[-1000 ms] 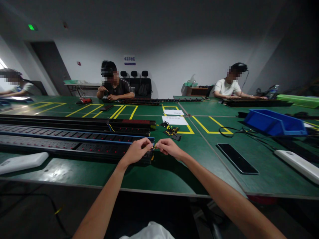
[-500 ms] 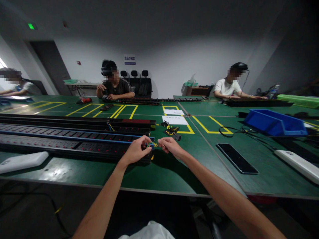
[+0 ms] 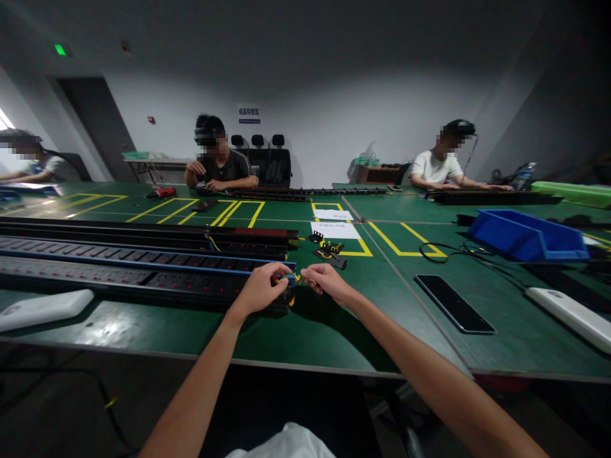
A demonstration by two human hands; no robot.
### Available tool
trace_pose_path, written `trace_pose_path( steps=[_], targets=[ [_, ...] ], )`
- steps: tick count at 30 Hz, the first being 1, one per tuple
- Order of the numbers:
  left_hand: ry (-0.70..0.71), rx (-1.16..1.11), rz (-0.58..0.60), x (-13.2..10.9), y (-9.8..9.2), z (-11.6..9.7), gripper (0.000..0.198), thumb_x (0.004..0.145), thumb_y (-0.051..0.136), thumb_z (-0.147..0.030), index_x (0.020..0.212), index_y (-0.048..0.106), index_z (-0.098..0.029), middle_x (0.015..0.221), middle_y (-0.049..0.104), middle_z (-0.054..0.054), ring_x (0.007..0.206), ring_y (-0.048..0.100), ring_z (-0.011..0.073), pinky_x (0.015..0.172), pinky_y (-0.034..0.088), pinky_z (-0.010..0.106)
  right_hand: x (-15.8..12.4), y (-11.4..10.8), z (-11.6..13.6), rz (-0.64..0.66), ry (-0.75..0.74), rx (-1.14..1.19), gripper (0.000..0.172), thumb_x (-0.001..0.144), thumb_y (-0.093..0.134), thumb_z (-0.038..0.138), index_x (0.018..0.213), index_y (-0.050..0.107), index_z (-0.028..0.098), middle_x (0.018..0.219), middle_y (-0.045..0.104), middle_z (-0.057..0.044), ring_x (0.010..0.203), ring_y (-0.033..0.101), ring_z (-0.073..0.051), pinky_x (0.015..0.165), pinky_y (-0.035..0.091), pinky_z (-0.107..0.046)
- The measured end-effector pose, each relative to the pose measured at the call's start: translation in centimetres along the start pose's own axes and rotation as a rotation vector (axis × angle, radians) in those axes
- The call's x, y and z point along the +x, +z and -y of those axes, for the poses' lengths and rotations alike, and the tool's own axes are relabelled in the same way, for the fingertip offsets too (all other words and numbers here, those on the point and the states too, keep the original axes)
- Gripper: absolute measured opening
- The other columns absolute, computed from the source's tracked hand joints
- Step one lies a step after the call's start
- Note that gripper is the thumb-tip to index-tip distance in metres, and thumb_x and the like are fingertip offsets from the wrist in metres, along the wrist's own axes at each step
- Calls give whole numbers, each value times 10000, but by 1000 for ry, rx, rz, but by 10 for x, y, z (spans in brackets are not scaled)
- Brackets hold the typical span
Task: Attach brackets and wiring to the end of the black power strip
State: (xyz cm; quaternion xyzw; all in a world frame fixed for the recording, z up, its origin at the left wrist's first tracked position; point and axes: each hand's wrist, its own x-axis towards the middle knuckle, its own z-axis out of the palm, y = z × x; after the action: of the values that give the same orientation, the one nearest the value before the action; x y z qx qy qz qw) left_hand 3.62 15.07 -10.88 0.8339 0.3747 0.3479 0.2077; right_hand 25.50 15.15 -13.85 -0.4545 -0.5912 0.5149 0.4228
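In the head view my left hand [image 3: 260,289] and right hand [image 3: 324,280] both pinch the thin wires [image 3: 294,278] in closed fingertips, I judge because strands that fine need two grips. The wires sit directly between the hands, at the right end of the near strip [image 3: 191,283] on the table [image 3: 310,337].

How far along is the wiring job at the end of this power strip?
Done: the power strip lies on the table, sockets fitted along its length. In hand: the left hand and right hand pinch coloured wires at its end. Left: the wires hang loose outside the strip, and the small black parts beyond lie untouched.
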Motion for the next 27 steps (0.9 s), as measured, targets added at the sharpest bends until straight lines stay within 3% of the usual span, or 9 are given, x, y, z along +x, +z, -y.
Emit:
trace_pose_path(
  steps=[6,15,19,27],
  targets=[
    [-24,-8,-38,2,1,1,180,852,584,-240,984,699,-196,915,744,37,781,659,170,759,525,303,-1,-1,2,40,-8,6,416,749,718,567,691,620,167,528,464,61,435,386,-60,412,271,-198],
    [-26,-54,-37,1,0,1,187,919,535,-284,967,696,-203,981,747,48,891,688,192,813,533,312,-5,2,2,289,-39,-64,291,761,731,443,796,665,162,637,552,42,479,418,-53,431,316,-182],
    [-20,-111,-19,-1,1,-1,194,905,590,-332,1021,673,-200,964,746,42,858,692,182,785,535,295,-6,2,3,304,-55,-84,296,765,723,447,805,660,160,670,563,36,489,418,-51,430,324,-179],
    [-2,-79,24,-2,0,-6,197,925,585,-369,926,697,-207,888,744,15,783,674,160,709,495,262,-6,4,4,281,-56,-60,257,773,703,410,795,662,157,629,537,44,470,421,-55,426,321,-188]
  ],
)
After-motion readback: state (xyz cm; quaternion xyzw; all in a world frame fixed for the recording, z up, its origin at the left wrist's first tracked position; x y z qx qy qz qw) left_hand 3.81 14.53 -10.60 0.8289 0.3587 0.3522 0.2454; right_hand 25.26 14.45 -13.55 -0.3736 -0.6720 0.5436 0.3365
